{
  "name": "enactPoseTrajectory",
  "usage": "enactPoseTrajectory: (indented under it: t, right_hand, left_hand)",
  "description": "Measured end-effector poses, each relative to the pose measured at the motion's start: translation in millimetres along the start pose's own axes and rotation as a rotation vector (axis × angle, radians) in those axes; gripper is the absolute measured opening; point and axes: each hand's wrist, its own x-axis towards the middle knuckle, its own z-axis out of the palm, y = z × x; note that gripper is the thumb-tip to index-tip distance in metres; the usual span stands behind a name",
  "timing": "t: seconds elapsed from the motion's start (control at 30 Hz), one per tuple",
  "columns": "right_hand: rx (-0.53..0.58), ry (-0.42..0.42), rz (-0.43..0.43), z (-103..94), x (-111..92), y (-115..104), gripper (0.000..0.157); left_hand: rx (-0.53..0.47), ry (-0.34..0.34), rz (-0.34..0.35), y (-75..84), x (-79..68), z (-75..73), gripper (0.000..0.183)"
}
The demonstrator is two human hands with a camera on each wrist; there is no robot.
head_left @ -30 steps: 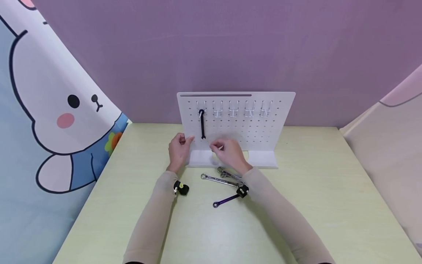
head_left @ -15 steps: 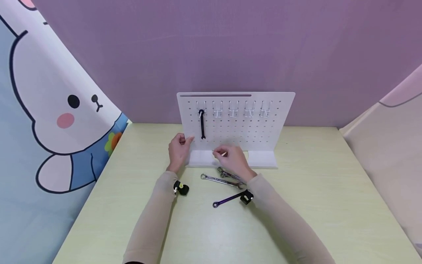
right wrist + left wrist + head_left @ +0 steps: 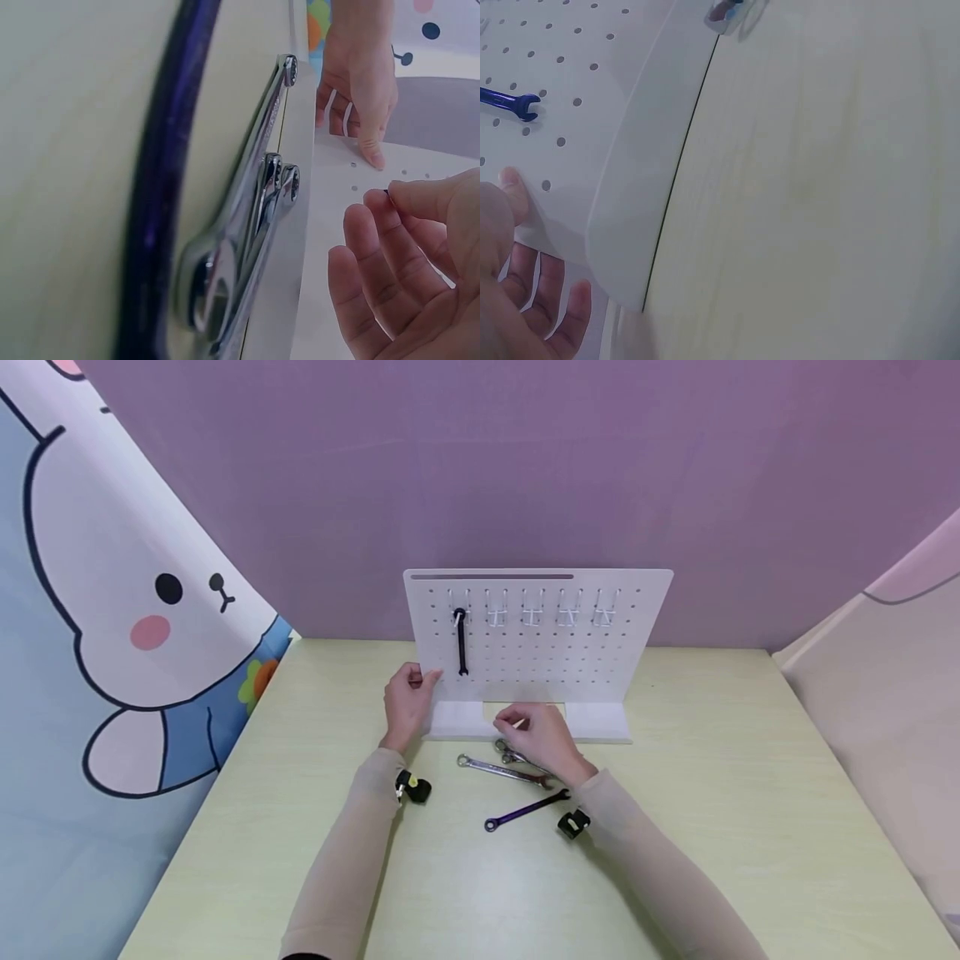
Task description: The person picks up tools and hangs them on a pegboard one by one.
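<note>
A white pegboard [image 3: 525, 664] stands upright on its base, with a dark combination wrench [image 3: 462, 647] hanging from its leftmost hook. My left hand [image 3: 407, 708] grips the board's lower left edge; in the left wrist view the thumb [image 3: 514, 195] lies on the front face and the other fingers are behind the edge. Low before the board is my right hand [image 3: 542, 735], just above the silver wrenches. Its thumb and index fingertip meet and the other fingers bend loosely, as the right wrist view shows; no tool is in it.
On the table lie a silver wrench [image 3: 498, 768], more silver wrenches [image 3: 517, 755] partly under the right hand, and a purple wrench [image 3: 525, 811] nearer me. Several white hooks [image 3: 567, 614] to the right of the hung wrench are bare. A purple backdrop [image 3: 525, 485] rises behind.
My right hand has drawn back from the board, down and to the right, uncovering more of the purple wrench. My left hand and the hung wrench have stayed put.
</note>
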Motion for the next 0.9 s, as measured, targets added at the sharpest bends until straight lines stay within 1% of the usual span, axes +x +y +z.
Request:
enactPoseTrajectory:
  t: [0.1, 0.33, 0.43, 0.77, 0.9]
  right_hand:
    - [0.002, -0.01, 0.014, -1.5, -5, 0, 0.014]
    - [0.017, -0.016, -0.028, -4.5, -15, 4, 0.011]
    - [0.021, -0.017, -0.031, -6.3, -20, 3, 0.012]
    - [0.003, -0.03, 0.022, -12.2, -35, 9, 0.013]
    - [-0.008, -0.039, 0.03, -16.4, -40, 11, 0.013]
  left_hand:
    - [-0.003, -0.002, 0.003, 0.0, 0.4, 0.4, 0.035]
    - [0.007, 0.0, 0.003, -0.8, 0.4, 0.1, 0.035]
    - [0.001, 0.001, -0.001, -0.1, 0.6, -0.2, 0.035]
    - [-0.007, -0.002, -0.008, 2.4, -1.1, -1.1, 0.035]
    - [-0.008, 0.002, -0.007, 1.8, -1.3, -0.9, 0.035]
